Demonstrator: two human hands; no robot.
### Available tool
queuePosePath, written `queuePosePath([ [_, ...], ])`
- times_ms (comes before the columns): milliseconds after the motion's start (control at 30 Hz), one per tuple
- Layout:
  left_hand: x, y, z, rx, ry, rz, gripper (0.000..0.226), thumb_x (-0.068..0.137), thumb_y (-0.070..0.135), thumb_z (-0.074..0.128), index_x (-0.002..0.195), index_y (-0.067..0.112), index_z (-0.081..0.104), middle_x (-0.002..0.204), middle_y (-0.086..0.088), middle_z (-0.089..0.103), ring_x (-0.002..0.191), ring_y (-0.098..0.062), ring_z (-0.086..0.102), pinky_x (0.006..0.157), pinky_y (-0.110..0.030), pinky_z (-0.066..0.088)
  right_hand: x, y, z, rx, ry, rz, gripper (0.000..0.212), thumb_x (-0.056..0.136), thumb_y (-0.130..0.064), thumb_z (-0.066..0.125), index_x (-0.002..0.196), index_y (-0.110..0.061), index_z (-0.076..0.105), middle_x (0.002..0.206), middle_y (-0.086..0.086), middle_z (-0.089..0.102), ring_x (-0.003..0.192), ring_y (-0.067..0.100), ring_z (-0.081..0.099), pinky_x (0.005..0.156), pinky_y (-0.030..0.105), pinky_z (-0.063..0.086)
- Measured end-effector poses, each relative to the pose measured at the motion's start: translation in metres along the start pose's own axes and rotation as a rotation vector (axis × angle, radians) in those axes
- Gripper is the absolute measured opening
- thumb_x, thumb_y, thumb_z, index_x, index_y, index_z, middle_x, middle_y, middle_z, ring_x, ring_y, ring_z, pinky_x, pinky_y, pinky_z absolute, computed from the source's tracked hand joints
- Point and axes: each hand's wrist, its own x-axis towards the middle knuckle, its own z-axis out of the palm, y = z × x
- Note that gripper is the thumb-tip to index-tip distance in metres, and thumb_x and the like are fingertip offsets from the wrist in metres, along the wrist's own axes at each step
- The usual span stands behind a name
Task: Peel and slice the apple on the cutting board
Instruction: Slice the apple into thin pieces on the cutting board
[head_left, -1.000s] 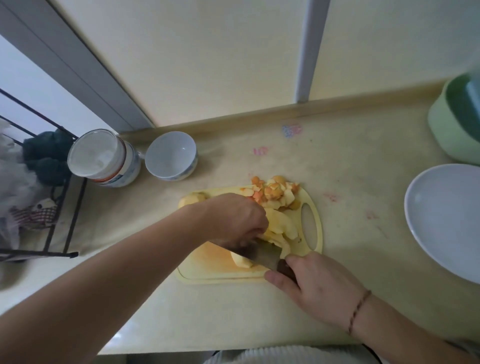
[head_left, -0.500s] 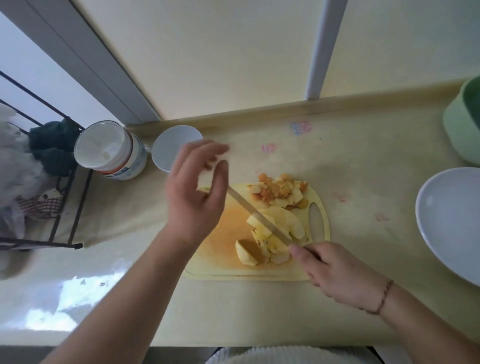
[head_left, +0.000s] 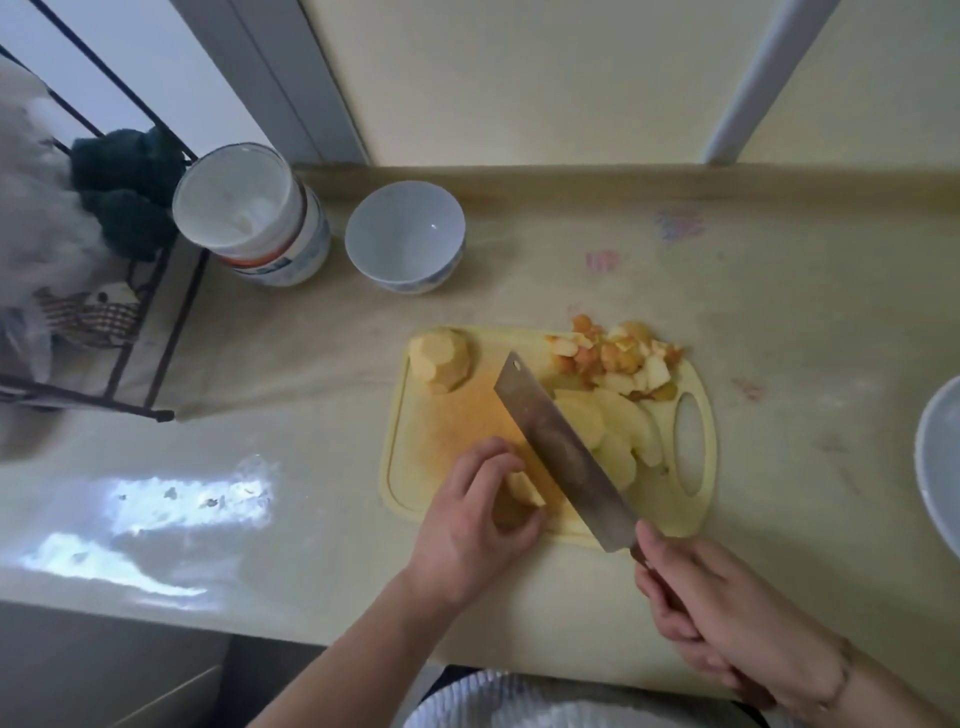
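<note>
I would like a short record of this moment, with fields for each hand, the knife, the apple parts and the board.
left hand: holds an apple piece on the cutting board
right hand: grips the knife handle
knife: blade lies slanted across the board
apple slices: piled right of the blade
peeled apple chunk: far left corner of the board
peels: heap at the far edge

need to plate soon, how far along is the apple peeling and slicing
Done: peelings are heaped at the far edge of the cutting board, and a row of peeled slices lies right of the cleaver.
In hand: the left hand holds a peeled wedge on the board; the right hand grips the cleaver's handle.
Left: that wedge and the peeled chunk at the far left corner look uncut.
</note>
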Motion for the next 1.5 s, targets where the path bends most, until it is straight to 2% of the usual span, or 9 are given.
queuePosePath([
  [167,-0.004,-0.006,-0.006,0.028,0.067,0.009,0.059,0.073,0.018,0.090,0.120,0.013,0.054,0.122,-0.006,0.061,0.114,-0.020,0.061,0.102,-0.026,0.050,0.009,0.004,0.005,-0.030,0.008,0.032,0.063,0.073,-0.080,0.042,0.065,-0.017,0.042,0.053,0.005,0.031,0.038,0.014,0.022,0.038,0.020,0.022],
  [333,-0.003,-0.008,-0.003,0.020,0.100,0.062,0.040,0.078,0.019,0.088,0.106,0.010,0.061,0.120,-0.005,0.056,0.110,-0.018,0.060,0.094,-0.022,0.053,0.008,-0.002,0.001,-0.039,0.093,0.063,0.057,0.080,-0.070,0.038,0.066,-0.014,0.040,0.054,0.005,0.029,0.041,0.015,0.019,0.040,0.021,0.019],
  [500,0.000,-0.005,0.009,0.056,0.080,0.111,0.031,0.086,0.018,0.079,0.113,0.008,0.067,0.114,-0.009,0.061,0.100,-0.024,0.065,0.081,-0.033,0.057,0.005,-0.007,0.016,-0.085,0.092,0.039,0.055,0.083,-0.068,0.037,0.066,-0.016,0.040,0.056,0.005,0.029,0.041,0.016,0.020,0.041,0.023,0.018],
  [667,-0.007,-0.013,0.002,0.071,0.040,0.144,0.026,0.091,0.011,0.074,0.115,0.009,0.065,0.115,-0.010,0.061,0.103,-0.024,0.065,0.084,-0.035,0.057,0.005,-0.007,0.022,-0.193,0.081,-0.036,0.055,0.087,-0.063,0.034,0.064,-0.014,0.037,0.048,-0.001,0.031,0.038,0.012,0.025,0.036,0.021,0.021],
  [833,-0.002,-0.007,0.005,0.036,0.060,0.084,0.023,0.089,0.012,0.078,0.107,0.000,0.072,0.113,-0.012,0.064,0.102,-0.023,0.066,0.084,-0.033,0.058,0.013,0.000,0.025,-0.450,0.211,-0.165,0.060,0.081,-0.069,0.029,0.064,-0.012,0.038,0.051,-0.005,0.035,0.041,0.006,0.030,0.046,0.022,0.029],
  [933,0.002,-0.003,0.009,0.042,0.050,0.103,0.025,0.087,0.012,0.080,0.107,0.000,0.072,0.111,-0.012,0.065,0.100,-0.025,0.066,0.081,-0.035,0.058,0.017,-0.005,0.023,-0.441,0.202,-0.156,0.062,0.081,-0.069,0.028,0.065,-0.011,0.040,0.050,-0.004,0.033,0.038,0.005,0.029,0.042,0.018,0.027],
  [1167,0.000,-0.006,0.007,0.058,0.100,0.242,0.017,0.090,0.011,0.078,0.099,-0.003,0.074,0.103,-0.014,0.069,0.099,-0.029,0.065,0.089,-0.038,0.055,0.018,-0.007,0.024,-0.420,0.144,-0.151,0.062,0.082,-0.067,0.028,0.066,-0.009,0.040,0.049,-0.004,0.032,0.037,0.005,0.028,0.039,0.015,0.025],
  [1400,-0.002,-0.009,0.006,0.063,0.084,0.252,0.015,0.087,0.005,0.079,0.100,-0.001,0.074,0.103,-0.013,0.068,0.099,-0.029,0.064,0.092,-0.036,0.052,0.004,-0.008,0.024,-0.399,0.190,-0.184,0.059,0.080,-0.070,0.030,0.062,-0.013,0.038,0.046,-0.005,0.034,0.040,0.006,0.029,0.045,0.019,0.026],
  [1500,-0.002,-0.009,0.006,0.070,0.080,0.252,0.012,0.087,0.004,0.079,0.096,-0.001,0.074,0.101,-0.014,0.067,0.096,-0.030,0.064,0.090,-0.036,0.052,-0.008,-0.008,0.022,-0.397,0.198,-0.196,0.067,0.081,-0.075,0.029,0.064,-0.010,0.037,0.048,-0.005,0.034,0.046,0.008,0.029,0.050,0.025,0.029],
])
